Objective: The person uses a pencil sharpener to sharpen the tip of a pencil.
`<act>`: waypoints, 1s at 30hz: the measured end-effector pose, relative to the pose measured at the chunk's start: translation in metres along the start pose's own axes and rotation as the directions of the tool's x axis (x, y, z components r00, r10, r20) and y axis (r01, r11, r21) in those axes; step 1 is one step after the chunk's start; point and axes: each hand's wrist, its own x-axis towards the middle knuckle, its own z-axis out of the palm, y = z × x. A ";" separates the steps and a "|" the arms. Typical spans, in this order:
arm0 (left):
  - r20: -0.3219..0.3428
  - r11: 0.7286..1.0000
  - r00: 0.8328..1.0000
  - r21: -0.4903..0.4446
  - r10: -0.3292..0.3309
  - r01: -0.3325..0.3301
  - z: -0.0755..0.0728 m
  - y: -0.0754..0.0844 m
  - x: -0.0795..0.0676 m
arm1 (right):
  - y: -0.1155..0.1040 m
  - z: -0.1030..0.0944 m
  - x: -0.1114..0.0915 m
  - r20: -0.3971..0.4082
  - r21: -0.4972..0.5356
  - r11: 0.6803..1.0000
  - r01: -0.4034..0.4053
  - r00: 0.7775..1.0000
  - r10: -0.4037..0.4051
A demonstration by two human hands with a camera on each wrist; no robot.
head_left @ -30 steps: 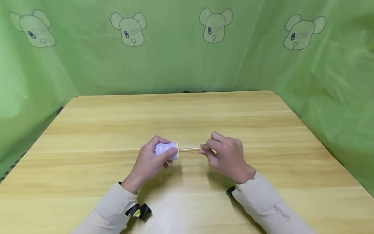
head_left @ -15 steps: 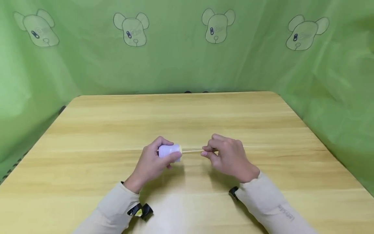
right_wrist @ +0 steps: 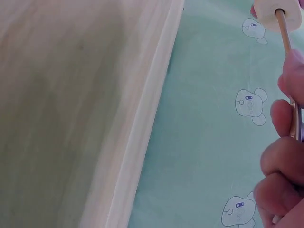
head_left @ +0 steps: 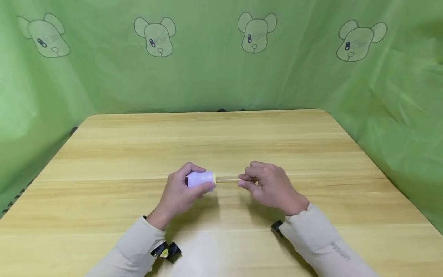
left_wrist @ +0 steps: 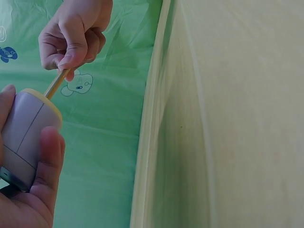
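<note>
My left hand (head_left: 174, 198) grips a lavender pencil sharpener (head_left: 200, 179) held sideways above the table, thumb along its near side. Its pale yellow end face (right_wrist: 267, 13) has a round hole and points toward my right hand (head_left: 273, 188). A slim gold-coloured pencil (head_left: 227, 180) runs from that hole to the right hand, which pinches it between thumb and fingers. In the left wrist view, the sharpener (left_wrist: 29, 121) shows dark seam lines and a dark part at its lower end. The pencil's tip is hidden inside the sharpener.
Both hands are over a light wood-grain table (head_left: 221, 142). Green curtains (head_left: 207, 77) printed with bear heads hang behind it and at both sides. Black wrist-worn devices (head_left: 167, 251) stick out under the sleeves.
Both hands have shifted slightly to the right in the head view. Slightly less of the pencil shows between the sharpener and the right hand. Both grips stay on.
</note>
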 end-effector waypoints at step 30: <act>-0.063 1.000 0.998 0.024 0.000 0.001 -0.001 0.003 0.001 | 0.000 0.008 0.001 -0.072 -0.036 0.999 0.004 0.997 -0.007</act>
